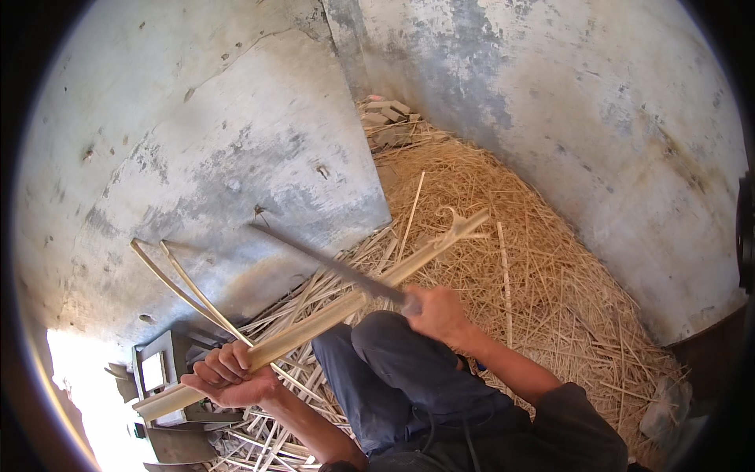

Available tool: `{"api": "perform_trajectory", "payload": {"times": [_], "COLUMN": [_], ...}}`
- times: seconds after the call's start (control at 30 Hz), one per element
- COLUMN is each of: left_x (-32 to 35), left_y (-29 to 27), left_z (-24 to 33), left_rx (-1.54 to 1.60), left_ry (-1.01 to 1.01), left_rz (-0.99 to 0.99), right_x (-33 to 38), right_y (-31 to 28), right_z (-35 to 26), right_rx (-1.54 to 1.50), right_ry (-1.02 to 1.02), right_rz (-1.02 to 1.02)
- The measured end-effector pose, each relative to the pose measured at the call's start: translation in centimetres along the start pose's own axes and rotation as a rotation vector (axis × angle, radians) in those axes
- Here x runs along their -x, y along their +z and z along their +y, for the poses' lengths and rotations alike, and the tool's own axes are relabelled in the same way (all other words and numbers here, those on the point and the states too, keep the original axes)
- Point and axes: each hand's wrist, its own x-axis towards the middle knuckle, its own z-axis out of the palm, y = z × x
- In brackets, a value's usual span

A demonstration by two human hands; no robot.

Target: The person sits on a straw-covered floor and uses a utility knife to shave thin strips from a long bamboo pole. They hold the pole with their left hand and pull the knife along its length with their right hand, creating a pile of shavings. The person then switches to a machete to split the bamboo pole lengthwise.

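Splitting of a bamboo strip [330,315] with a long-bladed knife [330,266], seen from the head camera. Left hand [230,376] closed around the near end of the strip, knuckles up, forearm entering from the lower edge; strip held slantwise across the raised knee [393,346], far end [460,228] already frayed and curling above the shavings. Right hand [439,313] clenched on the knife handle, wrist bent, blade laid across the strip and pointing up-left toward the wall [220,141]. Best done, by judgement, with blade kept along the grain, light steady pressure, strip braced firmly on the knee and left fingers kept well behind the edge. Floor [550,283] strewn with straw-coloured slivers; two thin curved splints [185,287] beside the left hand.
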Motion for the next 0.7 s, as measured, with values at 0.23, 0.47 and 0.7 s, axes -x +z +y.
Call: {"api": "perform_trajectory", "payload": {"times": [0.23,0.47,0.7], "left_x": [-1.2,-0.5,-0.2], "left_y": [-1.7,-3.2,-0.3], "left_z": [7.6,7.0,3.6], "left_rx": [-0.221,-0.141,-0.274], "left_ry": [0.083,0.058,0.125], "left_rz": [0.125,0.086,0.151], "right_x": [-0.2,1.6,1.3], "right_y": [-2.8,1.3,0.8], "right_z": [12.9,11.8,-0.3], "right_rx": [0.13,0.051,0.062], "right_ry": [0.263,0.327,-0.044], "right_rz": [0.067,0.019,-0.107]}}
